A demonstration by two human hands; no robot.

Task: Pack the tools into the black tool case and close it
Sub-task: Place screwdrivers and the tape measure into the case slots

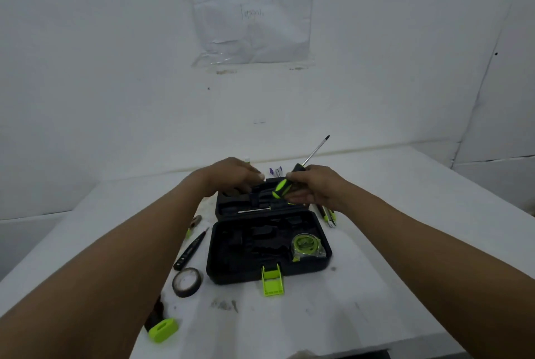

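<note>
The black tool case [249, 272] lies open on the white table, its green latch [272, 283] hanging at the near edge. A green tape measure [307, 245] sits in its near right recess. My right hand [315, 185] grips a green-and-black screwdriver [282, 188] above the far half of the case, shaft pointing up and away. My left hand [231, 175] hovers over the far half's left side, fingertips close to the screwdriver handle; whether it holds anything is hidden. A thin metal rod [254, 210] lies in the far half.
Left of the case lie a tester pen [191, 248], a roll of black tape [186, 282], pliers [194, 224] and a green-ended handle [162, 327]. A utility knife [328, 215] lies to the right. Small bits [275, 171] rest behind the case. A wall stands close behind the table.
</note>
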